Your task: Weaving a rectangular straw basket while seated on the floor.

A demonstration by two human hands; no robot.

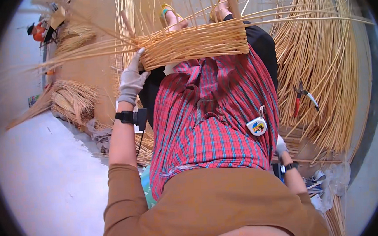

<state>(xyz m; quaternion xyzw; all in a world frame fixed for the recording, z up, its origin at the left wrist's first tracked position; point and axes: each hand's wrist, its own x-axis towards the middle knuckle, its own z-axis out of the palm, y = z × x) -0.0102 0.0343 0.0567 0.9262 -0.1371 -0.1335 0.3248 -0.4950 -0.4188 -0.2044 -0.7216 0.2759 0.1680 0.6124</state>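
Note:
A woven wicker panel (192,45) with loose stakes and long strands fanning out rests across my knees. My left hand (131,80), in a grey glove, grips its left end. My right hand (281,145), also gloved, is low by my right hip, partly hidden by the red checked apron (212,142), and its fingers are unclear. A tape measure (256,126) lies on the apron, and pruning shears (305,96) with red and white handles lie on the cane strands to my right.
A large sheaf of long cane (327,64) spreads at my right. More bundles (71,100) lie on cardboard (102,71) at left, beside a pale floor (52,171). Another person (38,31) in orange is at the far upper left. Plastic bags (333,180) lie at lower right.

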